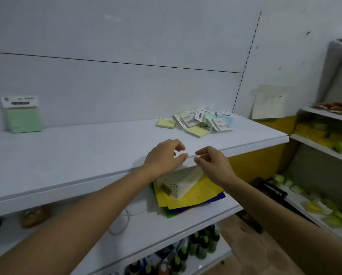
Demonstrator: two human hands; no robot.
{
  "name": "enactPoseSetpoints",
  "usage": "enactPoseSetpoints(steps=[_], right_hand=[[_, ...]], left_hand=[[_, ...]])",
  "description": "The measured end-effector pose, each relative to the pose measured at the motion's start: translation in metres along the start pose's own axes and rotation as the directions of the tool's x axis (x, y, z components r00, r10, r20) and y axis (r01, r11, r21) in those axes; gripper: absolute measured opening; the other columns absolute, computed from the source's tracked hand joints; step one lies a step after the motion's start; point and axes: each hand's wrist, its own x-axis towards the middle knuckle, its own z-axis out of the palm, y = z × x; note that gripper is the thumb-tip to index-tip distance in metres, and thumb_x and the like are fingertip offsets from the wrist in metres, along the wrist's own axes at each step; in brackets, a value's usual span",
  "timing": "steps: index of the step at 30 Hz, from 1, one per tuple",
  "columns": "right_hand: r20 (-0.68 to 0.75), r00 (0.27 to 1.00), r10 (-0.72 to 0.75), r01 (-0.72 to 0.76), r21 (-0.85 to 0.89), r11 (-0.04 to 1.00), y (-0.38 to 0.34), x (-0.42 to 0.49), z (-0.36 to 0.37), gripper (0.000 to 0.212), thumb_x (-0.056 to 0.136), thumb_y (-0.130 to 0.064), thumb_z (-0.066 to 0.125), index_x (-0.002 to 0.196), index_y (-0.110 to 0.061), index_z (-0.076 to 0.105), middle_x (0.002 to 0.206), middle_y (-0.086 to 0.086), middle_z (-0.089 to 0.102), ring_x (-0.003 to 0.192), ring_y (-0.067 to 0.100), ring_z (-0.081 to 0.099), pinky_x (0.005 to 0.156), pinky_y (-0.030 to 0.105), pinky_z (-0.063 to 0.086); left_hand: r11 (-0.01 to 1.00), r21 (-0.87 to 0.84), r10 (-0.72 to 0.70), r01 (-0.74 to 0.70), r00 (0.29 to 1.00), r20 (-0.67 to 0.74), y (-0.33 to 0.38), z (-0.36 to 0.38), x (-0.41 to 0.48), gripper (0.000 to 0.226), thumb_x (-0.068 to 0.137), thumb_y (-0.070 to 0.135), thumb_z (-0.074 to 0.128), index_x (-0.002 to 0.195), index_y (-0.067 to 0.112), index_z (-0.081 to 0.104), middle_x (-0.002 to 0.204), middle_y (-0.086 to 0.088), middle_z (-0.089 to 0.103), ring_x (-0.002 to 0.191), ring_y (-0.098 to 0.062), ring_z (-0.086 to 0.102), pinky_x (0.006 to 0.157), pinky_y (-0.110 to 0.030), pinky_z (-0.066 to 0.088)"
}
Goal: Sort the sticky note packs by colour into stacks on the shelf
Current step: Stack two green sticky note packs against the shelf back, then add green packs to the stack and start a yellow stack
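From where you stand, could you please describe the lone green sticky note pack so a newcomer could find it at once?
Follow the long white top shelf to its far left end, away from the heap of packs on the right. There the green pack stands upright against the back wall, alone, white header card on top; the others lie jumbled.

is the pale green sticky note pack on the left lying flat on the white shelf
No, the pale green sticky note pack stands upright against the back wall.

One head-worn wide-angle camera looks forward and down, close over the shelf [67,155].
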Motion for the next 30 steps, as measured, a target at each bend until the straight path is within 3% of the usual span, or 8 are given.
enactPoseSetpoints(steps=[6, 11, 14, 19, 24, 26, 28, 30], right_hand=[[-0.069, 0.996, 0.049, -0.045, 0.053, 0.998, 0.046, 0.014, -0.037, 0.015, 0.091, -0.025, 0.058, 0.101, -0.015, 0.062, 0.085, 0.004, 0.069, 0.077, 0.014, 0.065, 0.058, 0.023, 0.047], [-0.073, 0.995, 0.072, -0.067, 0.068, 0.995, 0.069, 0.054, -0.063, 0.012, 0.092, -0.022, 0.056, 0.1, -0.017, 0.063, 0.085, 0.001, 0.071, 0.08, 0.015, 0.067, 0.07, 0.033, 0.055], [-0.055, 0.997, 0.048, -0.046, 0.037, 0.998, 0.087, 0.084, -0.081, 0.012, 0.092, -0.021, 0.056, 0.1, -0.014, 0.063, 0.083, 0.003, 0.071, 0.076, 0.015, 0.068, 0.073, 0.036, 0.056], [-0.105, 0.992, 0.07, -0.067, 0.03, 0.997, 0.121, 0.137, -0.107, 0.009, 0.092, -0.022, 0.055, 0.096, -0.019, 0.063, 0.082, -0.001, 0.071, 0.071, 0.01, 0.068, 0.064, 0.025, 0.052], [-0.196, 0.973, 0.119, -0.116, 0.025, 0.993, 0.144, 0.192, -0.098, 0.011, 0.094, -0.024, 0.054, 0.097, -0.021, 0.063, 0.079, -0.005, 0.068, 0.062, 0.006, 0.062, 0.053, 0.015, 0.044], [-0.227, 0.97, 0.092, -0.097, -0.011, 0.995, 0.145, 0.213, -0.092, 0.009, 0.093, -0.026, 0.054, 0.095, -0.023, 0.062, 0.077, -0.008, 0.065, 0.058, 0.004, 0.059, 0.05, 0.014, 0.043], [-0.224, 0.974, 0.027, -0.042, -0.063, 0.997, 0.143, 0.232, -0.087, 0.007, 0.092, -0.028, 0.054, 0.092, -0.025, 0.061, 0.077, -0.008, 0.063, 0.063, 0.006, 0.061, 0.052, 0.017, 0.049], [-0.211, 0.976, -0.062, 0.032, -0.145, 0.989, 0.143, 0.248, -0.084, 0.009, 0.091, -0.027, 0.055, 0.092, -0.022, 0.062, 0.079, -0.006, 0.064, 0.073, 0.013, 0.063, 0.064, 0.033, 0.055]], left_hand=[[1.0, -0.004, 0.003, -0.002, 0.999, 0.044, 0.011, 0.049, 0.046, 0.034, 0.089, 0.052, 0.047, 0.112, 0.028, 0.056, 0.096, 0.011, 0.059, 0.085, -0.009, 0.056, 0.068, -0.027, 0.044], [1.0, 0.025, 0.011, -0.011, 1.0, 0.007, 0.016, 0.079, 0.116, 0.025, 0.09, 0.044, 0.05, 0.105, 0.027, 0.06, 0.109, 0.007, 0.062, 0.095, -0.013, 0.057, 0.076, -0.031, 0.047], [0.988, 0.153, 0.029, -0.03, 1.0, 0.012, 0.017, 0.101, 0.167, 0.031, 0.09, 0.042, 0.05, 0.114, 0.023, 0.059, 0.124, -0.001, 0.057, 0.113, -0.022, 0.051, 0.084, -0.037, 0.045], [0.9, 0.437, -0.02, -0.009, 0.998, 0.061, 0.014, 0.138, 0.216, 0.048, 0.091, 0.05, 0.041, 0.125, 0.018, 0.053, 0.131, -0.008, 0.051, 0.12, -0.029, 0.042, 0.092, -0.042, 0.039], [0.931, 0.346, 0.154, -0.119, 0.985, -0.076, 0.005, 0.148, 0.219, 0.034, 0.096, 0.037, 0.035, 0.105, 0.023, 0.065, 0.114, -0.001, 0.063, 0.107, -0.024, 0.049, 0.082, -0.036, 0.036], [0.942, 0.308, 0.164, -0.135, 0.984, -0.07, 0.007, 0.146, 0.218, 0.027, 0.095, 0.032, 0.041, 0.111, 0.025, 0.061, 0.115, 0.001, 0.064, 0.108, -0.023, 0.05, 0.083, -0.035, 0.038], [0.942, 0.298, 0.174, -0.154, 0.984, -0.042, 0.01, 0.146, 0.218, 0.028, 0.093, 0.028, 0.045, 0.119, 0.025, 0.056, 0.119, 0.002, 0.062, 0.112, -0.022, 0.049, 0.087, -0.035, 0.039], [0.931, 0.326, 0.176, -0.162, 0.984, -0.015, 0.01, 0.147, 0.219, 0.031, 0.093, 0.029, 0.044, 0.121, 0.024, 0.055, 0.123, 0.003, 0.06, 0.116, -0.02, 0.046, 0.091, -0.035, 0.038]])
